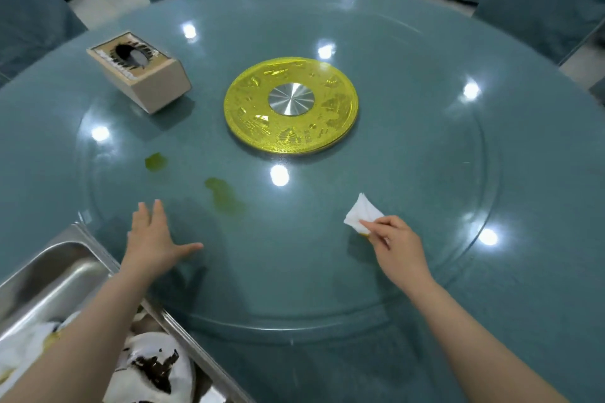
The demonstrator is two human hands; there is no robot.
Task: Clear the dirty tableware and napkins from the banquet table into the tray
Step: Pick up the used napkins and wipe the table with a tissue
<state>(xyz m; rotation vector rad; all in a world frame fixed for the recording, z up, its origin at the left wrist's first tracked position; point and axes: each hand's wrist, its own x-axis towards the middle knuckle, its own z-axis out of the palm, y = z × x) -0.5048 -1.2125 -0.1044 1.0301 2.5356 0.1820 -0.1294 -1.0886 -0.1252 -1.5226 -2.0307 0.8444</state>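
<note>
My right hand (397, 245) pinches a crumpled white napkin (361, 214) just above the glass turntable (425, 173), right of centre; the napkin's lower edge is stained yellow. My left hand (154, 239) lies flat with fingers spread on the turntable's near left edge, holding nothing. A steel tray (55, 258) sits at the bottom left, partly under my left forearm. It holds dirty white plates (154, 366) with dark food scraps and some soiled white napkins (19, 347).
Two yellow-green spills (226, 196) mark the glass between my hands. A gold disc with a steel hub (291, 105) sits at the table's centre. A beige tissue box (140, 70) stands at the far left. Teal-covered chairs (543, 0) ring the table.
</note>
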